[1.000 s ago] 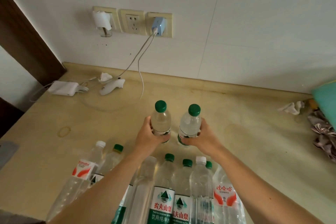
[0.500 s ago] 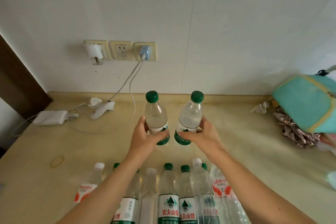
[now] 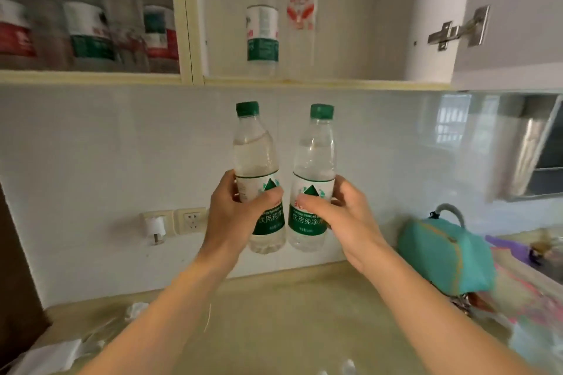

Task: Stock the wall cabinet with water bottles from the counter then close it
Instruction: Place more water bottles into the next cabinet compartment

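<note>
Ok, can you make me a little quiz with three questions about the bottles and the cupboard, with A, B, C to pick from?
1. Where are the two held bottles?
A. below the open cabinet
B. on its shelf
C. lying on the counter

2. What colour are their caps?
A. white
B. green
C. red

3. How is the cabinet's right side?
A. shut
B. open
C. taped over

Answers:
1 A: the left hand and right hand each have a grip on a bottle, the left bottle and the right bottle, under the cabinet.
2 B: the left cap and the right cap are green.
3 B: two shelf bottles show with no door before them, and the hinge is bare.
</note>
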A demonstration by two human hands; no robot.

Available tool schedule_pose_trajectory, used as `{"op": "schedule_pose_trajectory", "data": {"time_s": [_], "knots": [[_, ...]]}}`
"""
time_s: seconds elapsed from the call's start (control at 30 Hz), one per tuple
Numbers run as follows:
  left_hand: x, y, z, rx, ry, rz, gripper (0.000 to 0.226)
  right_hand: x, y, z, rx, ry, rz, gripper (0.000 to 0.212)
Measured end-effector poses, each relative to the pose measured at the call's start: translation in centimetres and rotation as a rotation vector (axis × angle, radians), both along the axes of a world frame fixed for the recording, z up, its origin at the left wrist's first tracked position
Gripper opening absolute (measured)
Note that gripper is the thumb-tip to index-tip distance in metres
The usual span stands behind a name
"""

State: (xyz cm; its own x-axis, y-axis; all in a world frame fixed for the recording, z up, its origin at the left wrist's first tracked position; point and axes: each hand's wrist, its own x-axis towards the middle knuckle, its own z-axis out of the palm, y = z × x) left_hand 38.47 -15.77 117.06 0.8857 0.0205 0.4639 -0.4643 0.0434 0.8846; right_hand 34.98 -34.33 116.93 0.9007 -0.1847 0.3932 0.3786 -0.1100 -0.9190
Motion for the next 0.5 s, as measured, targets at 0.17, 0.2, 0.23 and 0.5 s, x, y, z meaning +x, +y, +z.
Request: {"op": "schedule_pose_trajectory", "data": {"time_s": [0.17, 0.2, 0.23, 0.5], "knots": [[-1.5, 0.7, 8.9, -0.025, -0.136, -0.011, 0.041, -1.6, -0.2, 8.9, 0.021, -0.153, -0.014, 0.047], [-1.7, 0.9, 10.6, -0.026, -0.161, -0.017, 0.04, -1.8, -0.3, 10.6, 0.023, -0.185, -0.015, 0.049], [-1.8, 1.0, 12.3, -0.026, -0.183, -0.019, 0.039, -1.9, -0.4, 12.2, 0.028, -0.214, -0.017, 0.051], [-0.9, 0.3, 23.1, 0.03, -0.334, 0.139, 0.039, 0.6, -1.1, 22.9, 0.067, -0.355, -0.099, 0.043]]}}
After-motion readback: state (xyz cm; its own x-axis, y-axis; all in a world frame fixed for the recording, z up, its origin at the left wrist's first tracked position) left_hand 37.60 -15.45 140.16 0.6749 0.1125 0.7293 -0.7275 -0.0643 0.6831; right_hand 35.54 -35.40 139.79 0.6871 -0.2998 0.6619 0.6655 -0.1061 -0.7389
